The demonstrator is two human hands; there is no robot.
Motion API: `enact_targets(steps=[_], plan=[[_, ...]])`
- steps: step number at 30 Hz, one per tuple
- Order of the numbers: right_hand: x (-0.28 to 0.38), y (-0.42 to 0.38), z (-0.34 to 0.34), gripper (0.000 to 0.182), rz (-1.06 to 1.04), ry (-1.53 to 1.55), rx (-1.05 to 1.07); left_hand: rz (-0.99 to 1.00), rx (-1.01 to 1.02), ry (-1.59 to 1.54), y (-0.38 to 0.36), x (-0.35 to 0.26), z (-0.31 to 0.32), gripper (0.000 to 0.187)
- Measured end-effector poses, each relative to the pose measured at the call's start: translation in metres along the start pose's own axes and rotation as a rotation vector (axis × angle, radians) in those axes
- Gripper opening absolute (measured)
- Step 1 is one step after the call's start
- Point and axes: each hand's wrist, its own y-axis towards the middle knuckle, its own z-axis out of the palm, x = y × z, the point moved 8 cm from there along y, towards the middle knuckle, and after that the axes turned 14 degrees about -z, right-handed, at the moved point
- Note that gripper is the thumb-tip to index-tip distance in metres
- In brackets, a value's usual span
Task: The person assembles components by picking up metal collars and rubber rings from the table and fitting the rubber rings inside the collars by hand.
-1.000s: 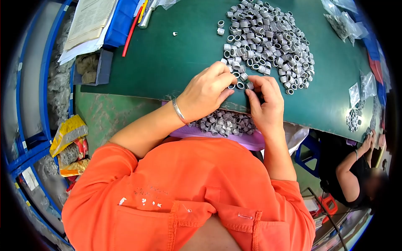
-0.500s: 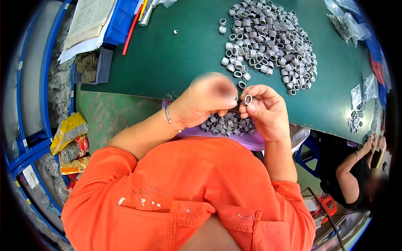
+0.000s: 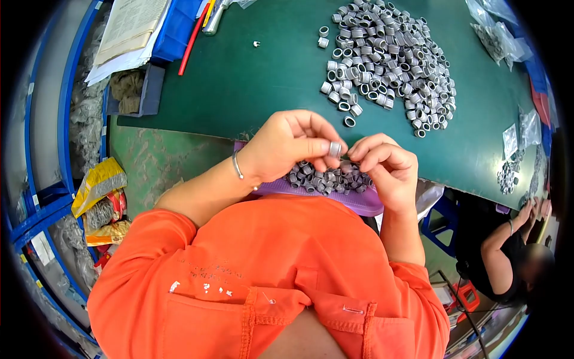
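Note:
My left hand (image 3: 286, 146) pinches a small grey metal ring (image 3: 335, 148) between thumb and fingers, just off the near edge of the green table mat (image 3: 251, 90). My right hand (image 3: 387, 170) is curled right beside it, its fingertips close to the ring; what it holds is hidden. Both hands hover over a purple tray (image 3: 359, 203) on my lap that holds several of the same rings. A big heap of grey rings (image 3: 388, 60) lies on the mat beyond the hands.
Papers (image 3: 125, 30) and a blue bin (image 3: 173, 27) sit at the mat's far left, with a red rod (image 3: 192, 42) beside them. Clear bags of parts (image 3: 496, 36) lie at the right. Another person (image 3: 508, 239) works at lower right. Yellow bags (image 3: 98, 185) lie on the floor, left.
Both hands came back from the heap on the mat to above the purple tray. The ring shown in my right fingers half a second ago is now gripped by my left hand.

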Motion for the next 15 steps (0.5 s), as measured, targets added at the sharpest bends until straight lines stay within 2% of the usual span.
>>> enact_targets(steps=[1,2,3,5,6,7,9,10,11,12,13,15], plan=[[0.003,0.001,0.003,0.014,-0.039,-0.193,0.103,-0.011,-0.081,0.250,-0.004,-0.001,-0.001,0.016],[0.010,0.006,0.003,0.016,-0.127,-0.440,0.110,0.000,-0.040,0.337,-0.007,0.001,0.002,0.010],[0.010,0.009,0.009,0.016,-0.127,-0.442,0.108,-0.036,-0.010,0.467,-0.010,0.005,0.006,0.011],[0.011,0.016,0.005,0.018,-0.047,-0.771,-0.059,0.074,0.042,0.887,-0.014,-0.003,0.018,0.013],[0.009,0.018,0.007,0.021,-0.116,-0.847,-0.056,0.381,0.024,1.093,-0.018,-0.011,0.025,0.013],[0.006,0.021,0.010,0.021,-0.138,-0.938,-0.023,0.383,0.024,1.095,-0.015,-0.012,0.027,0.013],[0.001,0.021,0.010,0.020,-0.163,-1.028,0.008,0.457,-0.276,1.161,-0.012,-0.029,0.021,0.009],[0.005,0.022,0.012,0.020,-0.167,-1.030,0.007,0.489,-0.346,1.080,-0.011,-0.034,0.015,0.011],[0.003,0.021,0.008,0.020,-0.067,-0.899,-0.048,0.332,-0.356,0.888,-0.003,-0.029,0.005,0.012],[-0.001,0.019,0.004,0.020,0.032,-0.767,-0.102,0.266,-0.330,0.718,0.002,-0.025,0.002,0.013],[-0.001,0.018,0.002,0.020,0.029,-0.772,-0.103,0.199,-0.300,0.548,0.007,-0.020,-0.002,0.015],[-0.006,0.013,-0.003,0.020,-0.004,-0.381,-0.210,0.188,-0.272,0.505,0.011,-0.016,0.000,0.016]])
